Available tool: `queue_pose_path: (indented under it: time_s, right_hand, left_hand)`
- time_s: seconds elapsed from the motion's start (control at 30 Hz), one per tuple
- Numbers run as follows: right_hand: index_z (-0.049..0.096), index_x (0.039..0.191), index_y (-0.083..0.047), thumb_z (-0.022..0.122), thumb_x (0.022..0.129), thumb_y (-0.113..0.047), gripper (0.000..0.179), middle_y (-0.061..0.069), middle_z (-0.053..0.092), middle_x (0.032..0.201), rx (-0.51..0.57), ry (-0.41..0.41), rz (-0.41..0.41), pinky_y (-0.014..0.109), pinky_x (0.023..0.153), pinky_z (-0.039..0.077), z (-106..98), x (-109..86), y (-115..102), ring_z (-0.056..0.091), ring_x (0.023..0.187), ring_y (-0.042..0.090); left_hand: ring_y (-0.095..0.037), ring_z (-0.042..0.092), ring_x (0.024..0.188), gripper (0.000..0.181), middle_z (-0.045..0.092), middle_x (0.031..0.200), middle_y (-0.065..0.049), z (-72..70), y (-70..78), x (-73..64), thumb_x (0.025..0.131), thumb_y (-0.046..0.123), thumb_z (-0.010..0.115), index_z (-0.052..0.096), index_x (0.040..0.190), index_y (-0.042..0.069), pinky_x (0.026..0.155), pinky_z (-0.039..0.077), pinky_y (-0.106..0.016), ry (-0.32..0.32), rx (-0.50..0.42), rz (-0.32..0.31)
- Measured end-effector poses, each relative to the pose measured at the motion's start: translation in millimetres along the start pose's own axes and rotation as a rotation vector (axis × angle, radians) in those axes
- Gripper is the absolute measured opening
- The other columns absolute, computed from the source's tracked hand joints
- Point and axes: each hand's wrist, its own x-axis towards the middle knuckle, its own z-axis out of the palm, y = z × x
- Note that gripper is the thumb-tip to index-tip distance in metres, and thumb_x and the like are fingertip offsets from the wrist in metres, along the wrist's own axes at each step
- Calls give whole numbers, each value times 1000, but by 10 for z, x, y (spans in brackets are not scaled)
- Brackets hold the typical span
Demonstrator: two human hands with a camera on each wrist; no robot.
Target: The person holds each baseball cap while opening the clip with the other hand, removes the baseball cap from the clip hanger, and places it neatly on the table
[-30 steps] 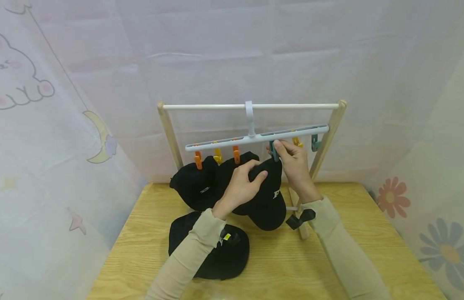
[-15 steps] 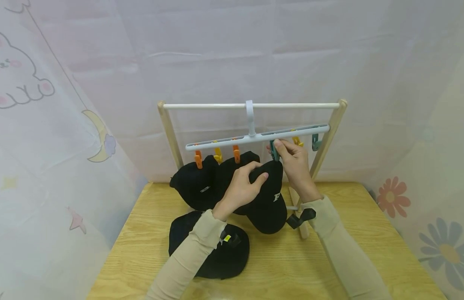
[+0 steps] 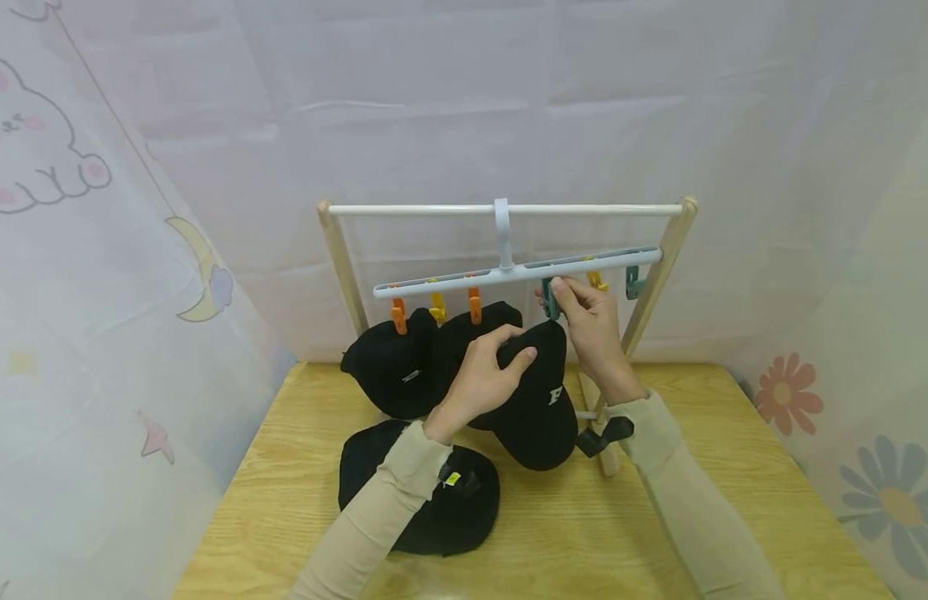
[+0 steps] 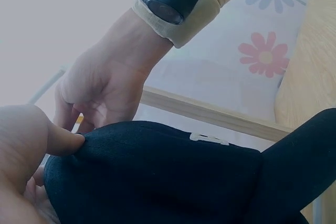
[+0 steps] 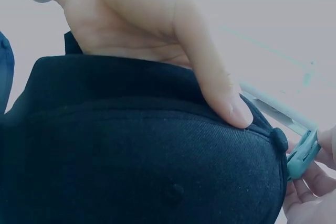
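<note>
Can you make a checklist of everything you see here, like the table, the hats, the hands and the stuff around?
Surface: wooden table, a black cap lying on it.
Job's things: black cap with white letter held up at the teal clip of the grey clip hanger; two more black caps hang from the orange and yellow clips.
Clutter: nothing seen.
Grips: left hand holds the lettered cap; right hand pinches the teal clip.
Cables: nothing seen.
Surroundings: wooden rack with white rail; curtains with bunny, moon and flowers.

The teal clip's (image 3: 551,307) jaws are hidden behind the right hand (image 3: 594,333) and cap (image 3: 537,400).
</note>
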Motion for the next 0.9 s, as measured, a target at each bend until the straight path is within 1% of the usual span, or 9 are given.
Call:
queue_pose_path:
  time_s: [0.2,0.33,0.43,0.53,0.7,0.8,0.9]
  right_hand:
    - [68,126,14,53,114,-26,45,-8,76,110,-14,-62,-41,25,104,52,-18,-18,6,68,113,12]
    - [64,133,13,51,115,-24,44,-7,75,113,-2,-94,-57,24,102,53,-32,-36,20,68,112,11]
    - [60,141,11,50,115,-24,44,-9,76,114,4,-105,-54,23,102,53,-44,-52,25,68,111,10]
    - [59,144,9,51,115,-24,45,-7,76,116,7,-115,-47,24,102,53,-56,-63,28,68,112,13]
    - [61,143,6,52,114,-27,45,-3,74,119,-4,-118,-47,24,103,54,-75,-72,32,69,117,21]
    - [61,143,4,53,114,-29,45,-2,74,120,-19,-114,-53,24,102,55,-92,-78,35,70,118,21]
    - [61,144,5,54,114,-28,44,-2,74,121,-29,-116,-59,26,102,56,-109,-89,39,71,117,19]
  left_hand:
    - [-24,71,117,27,74,126,-9,14,-11,-13,107,18,67,69,131,6,99,57,-40,9,-27,5]
    - [-25,71,117,26,74,126,-10,13,-24,-26,106,17,68,70,129,5,100,58,-41,5,-37,5]
    - [-27,71,120,26,74,128,-12,11,-30,-43,105,17,68,70,128,4,105,56,-45,6,-43,5]
    - [-29,70,123,26,74,129,-13,8,-35,-65,105,17,68,71,126,3,110,53,-49,9,-49,0]
    - [-30,69,125,27,73,131,-12,-3,-27,-116,105,18,69,71,128,4,114,49,-53,2,-81,-39]
    - [-29,70,122,27,73,129,-11,-4,-20,-148,106,20,68,71,129,5,115,48,-54,-3,-111,-68]
    - [-27,72,117,27,75,125,-11,-3,-12,-171,106,19,67,72,129,5,112,51,-51,2,-134,-79]
